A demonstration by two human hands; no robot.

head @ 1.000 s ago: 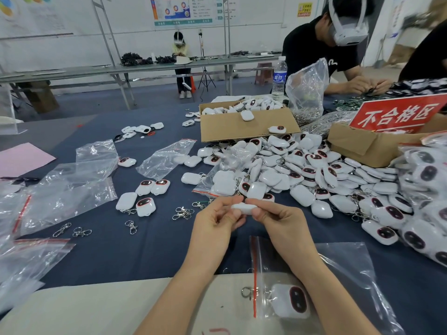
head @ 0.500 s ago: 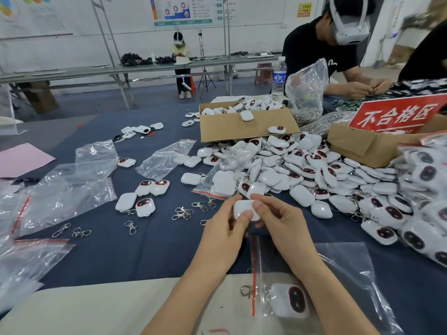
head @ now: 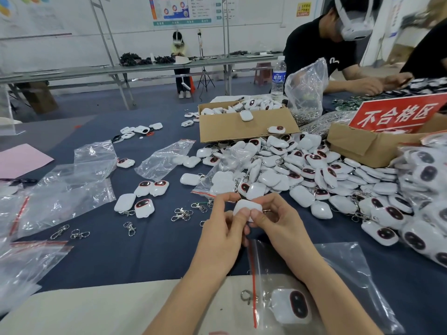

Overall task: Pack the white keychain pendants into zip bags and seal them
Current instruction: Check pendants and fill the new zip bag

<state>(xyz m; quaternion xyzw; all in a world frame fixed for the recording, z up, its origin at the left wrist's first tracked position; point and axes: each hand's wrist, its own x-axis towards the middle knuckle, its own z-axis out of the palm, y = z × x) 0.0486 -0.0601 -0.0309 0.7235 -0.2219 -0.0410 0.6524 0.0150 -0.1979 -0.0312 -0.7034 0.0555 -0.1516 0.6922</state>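
Both my hands hold one white keychain pendant (head: pixel 247 206) above the blue table, its plain back toward me. My left hand (head: pixel 223 234) pinches its left side and my right hand (head: pixel 278 226) pinches its right side, thumbs meeting on its lower edge. Below my wrists lies a clear zip bag (head: pixel 343 274) with a red seal strip, and a pendant with a dark oval face (head: pixel 291 307) sits inside it, its metal ring at the bag's mouth. A large heap of white pendants (head: pixel 302 170) spreads just beyond my hands.
Several empty zip bags (head: pixel 65 189) lie at the left with loose metal clasps (head: pixel 181 213) and a few pendants. An open cardboard box (head: pixel 244 124) stands behind the heap, another box with a red sign (head: pixel 396 114) at the right. Two people work across the table.
The pendant was held flat and edge-on between my fingertips; now it is turned up so its broad white back faces me. Both hands have drawn slightly closer together.
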